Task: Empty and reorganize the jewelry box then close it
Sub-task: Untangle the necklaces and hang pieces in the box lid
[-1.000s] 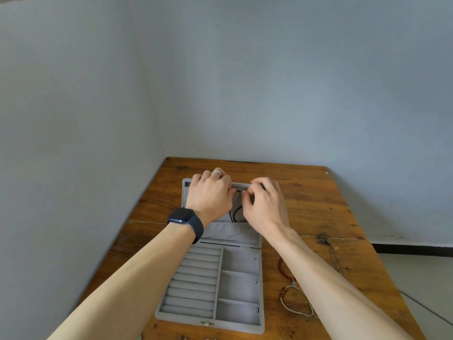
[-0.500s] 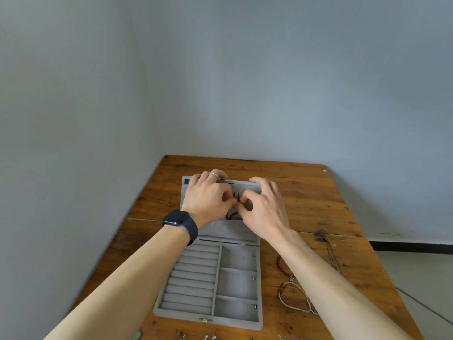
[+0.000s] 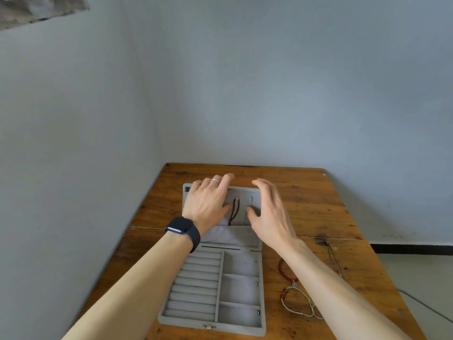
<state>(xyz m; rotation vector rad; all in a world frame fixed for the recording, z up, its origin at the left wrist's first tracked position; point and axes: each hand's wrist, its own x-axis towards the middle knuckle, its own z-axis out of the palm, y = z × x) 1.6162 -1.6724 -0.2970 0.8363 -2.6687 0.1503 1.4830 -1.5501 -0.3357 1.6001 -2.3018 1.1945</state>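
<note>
A grey velvet jewelry box [image 3: 241,288] lies open flat on the wooden table [image 3: 313,212]. Its near half has ring rolls and three compartments, all bare. Its lid half [image 3: 232,238] lies farther away, with a pocket at its lower edge. A dark beaded necklace [image 3: 234,210] hangs in the lid, its lower end tucked into the pocket. A thin pale chain [image 3: 250,201] hangs beside it. My left hand [image 3: 208,202] rests over the lid's left part, fingers spread, thumb next to the dark necklace. My right hand [image 3: 270,212] hovers open over the lid's right part.
A red bead bracelet [image 3: 284,271] and a pale cord bracelet [image 3: 300,301] lie on the table right of the box, partly under my right forearm. A thin dark chain [image 3: 332,256] lies farther right. Walls border the table's left and far sides.
Both hands were pinching together at the dark necklace in the lid; they have now opened and drawn apart, leaving the necklace hanging in the lid.
</note>
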